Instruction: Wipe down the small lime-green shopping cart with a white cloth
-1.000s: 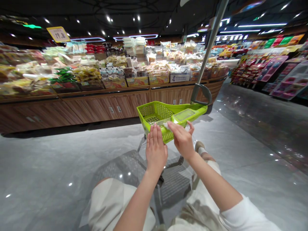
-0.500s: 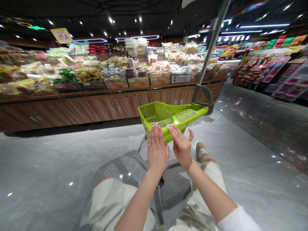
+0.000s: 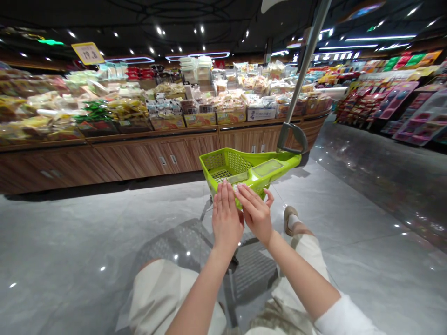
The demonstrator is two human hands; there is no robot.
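Note:
My left hand (image 3: 227, 218) has its fingers stretched out straight and side by side, back of the hand up, in front of the near rim of a bright green shopping cart basket (image 3: 270, 179). Close beside it, my right hand (image 3: 256, 211) points its extended fingers up and left, one finger lifted apart. A small pale patch shows at the right fingertips; I cannot tell what it is. Whether the hands touch the rim is unclear. The palms are hidden. Inside the lattice basket no goods are visible.
A grey metal pole (image 3: 309, 60) rises beside the cart's dark grey handle (image 3: 294, 138). Behind stands a wood-fronted display counter (image 3: 139, 156) stacked with packaged food, under a price sign (image 3: 88, 53). More shelves (image 3: 401, 102) are at right. My legs (image 3: 164, 293) straddle the cart's wheeled base.
My right hand has shifted left and slightly down, so its fingers are now right beside my left hand. The left hand and the cart have barely moved.

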